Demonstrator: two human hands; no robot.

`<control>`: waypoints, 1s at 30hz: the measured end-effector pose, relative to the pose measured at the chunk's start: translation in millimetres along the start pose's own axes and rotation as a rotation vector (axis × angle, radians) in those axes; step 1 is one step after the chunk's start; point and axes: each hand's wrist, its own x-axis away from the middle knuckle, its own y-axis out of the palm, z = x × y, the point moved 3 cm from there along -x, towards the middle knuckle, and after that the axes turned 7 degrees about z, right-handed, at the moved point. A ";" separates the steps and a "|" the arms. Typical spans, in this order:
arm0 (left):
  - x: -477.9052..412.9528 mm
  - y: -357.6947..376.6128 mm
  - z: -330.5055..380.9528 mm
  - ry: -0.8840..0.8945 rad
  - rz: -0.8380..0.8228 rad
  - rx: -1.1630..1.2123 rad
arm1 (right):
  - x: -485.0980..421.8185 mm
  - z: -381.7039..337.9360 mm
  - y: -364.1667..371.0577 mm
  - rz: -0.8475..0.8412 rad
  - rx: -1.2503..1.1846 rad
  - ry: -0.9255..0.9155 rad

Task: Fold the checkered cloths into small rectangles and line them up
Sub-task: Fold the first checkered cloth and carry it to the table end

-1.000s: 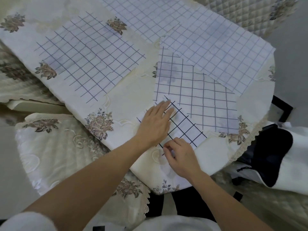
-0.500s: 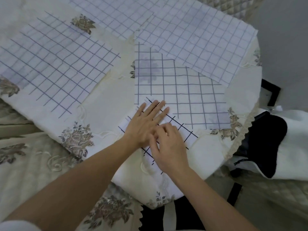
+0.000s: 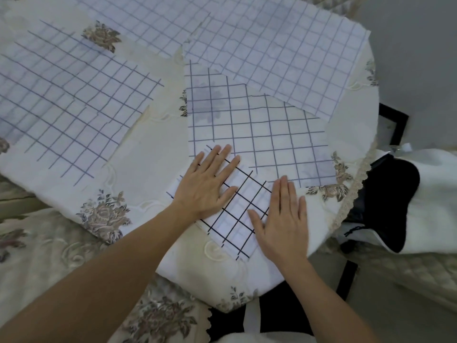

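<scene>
White folded checkered cloth, left hand and right hand pressing flat, fingers straight

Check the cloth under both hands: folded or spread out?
Folded: the small cloth is a compact rectangle, far smaller than the spread cloth behind; left hand and right hand press it flat.

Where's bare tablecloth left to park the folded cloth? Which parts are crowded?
Largest bare tablecloth: the strip between the left unfolded cloth and the centre cloth, running down beside the left hand. Smaller: the near rim below the folded cloth, and between the right hand and the lace edge. Far side is crowded: the top-right cloth overlaps the centre one.
</scene>
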 end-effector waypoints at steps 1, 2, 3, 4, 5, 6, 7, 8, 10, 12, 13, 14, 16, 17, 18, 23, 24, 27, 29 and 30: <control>-0.1 -0.2 -2.4 0.003 -0.001 0.000 | 1.7 3.0 0.1 -0.002 0.010 -0.009; 0.1 0.4 -4.2 0.005 -0.003 -0.001 | 2.4 5.1 0.1 -0.001 0.015 -0.013; 0.3 1.3 -5.4 0.008 -0.004 -0.002 | 2.4 6.3 0.0 0.001 0.015 -0.013; 0.4 2.1 -6.0 0.012 -0.006 -0.001 | 2.5 6.8 0.1 0.001 0.014 -0.011; 0.2 2.3 -6.0 0.014 -0.011 -0.001 | 2.8 6.6 0.1 -0.001 0.017 -0.009; -0.2 1.7 -5.6 0.010 -0.017 -0.004 | 2.9 6.4 0.1 -0.001 0.022 -0.008; 0.0 -0.6 -4.9 -0.006 -0.019 -0.008 | 3.2 6.4 -0.1 -0.002 0.027 -0.008; 2.0 -5.2 -3.3 -0.032 -0.014 -0.013 | 3.3 6.2 0.0 -0.002 0.028 -0.008; 11.7 -15.1 4.8 -0.063 0.019 -0.012 | 3.2 5.5 0.0 -0.001 0.022 -0.008; 29.3 -20.9 25.5 -0.027 0.029 0.015 | 3.2 5.2 0.1 0.001 0.022 -0.004; 39.4 -21.6 38.7 0.000 0.020 0.031 | 3.5 5.3 0.0 0.003 0.024 -0.003; 48.6 -20.2 51.2 0.023 0.003 0.036 | 4.1 5.7 0.0 0.006 0.025 -0.004; 62.6 -13.6 66.0 0.050 -0.038 0.025 | 4.3 6.2 -0.4 0.010 0.026 -0.005; 67.7 -9.9 67.4 0.057 -0.059 0.019 | 4.2 5.9 -0.5 0.012 0.027 -0.007; 72.0 -6.8 65.7 0.062 -0.075 0.013 | 4.0 5.7 -0.6 0.012 0.027 -0.011; 82.6 -4.6 51.1 0.076 -0.102 -0.004 | 3.1 6.1 0.0 -0.011 0.027 -0.018; 83.6 -5.9 49.6 0.075 -0.109 -0.007 | 3.3 6.0 0.2 -0.018 0.030 -0.022; 85.7 -9.6 46.5 0.082 -0.132 -0.016 | 2.9 6.8 -3.3 -0.030 0.031 -0.016; 86.1 -11.1 46.4 0.086 -0.142 -0.011 | 0.4 4.4 -10.4 -0.019 0.015 -0.044; 86.0 -11.5 46.7 0.085 -0.144 -0.007 | -2.1 -0.4 -14.2 -0.002 0.001 -0.104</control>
